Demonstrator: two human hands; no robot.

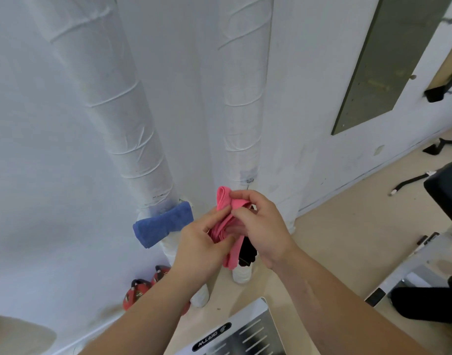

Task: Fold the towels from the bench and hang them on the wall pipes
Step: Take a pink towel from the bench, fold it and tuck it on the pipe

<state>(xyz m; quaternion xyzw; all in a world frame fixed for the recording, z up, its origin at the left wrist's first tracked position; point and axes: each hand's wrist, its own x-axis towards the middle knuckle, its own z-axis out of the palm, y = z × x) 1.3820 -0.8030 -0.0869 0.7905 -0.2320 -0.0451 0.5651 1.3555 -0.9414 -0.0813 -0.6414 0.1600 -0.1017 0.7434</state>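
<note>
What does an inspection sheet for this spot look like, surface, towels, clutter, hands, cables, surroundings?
Surface: pale floor, bench barely in view.
Job's things: blue towel folded and hung at the left wall pipe; pink towel bunched in both hands.
Clutter: red kettlebells by the wall.
Grippers: left hand and right hand both grip the pink towel.
Cables: black straps on the floor.
Surroundings: white wall, right wall pipe, door.

Left hand (202, 247) and right hand (260, 224) meet at centre, fingers curled closed, forearms bare.
</note>
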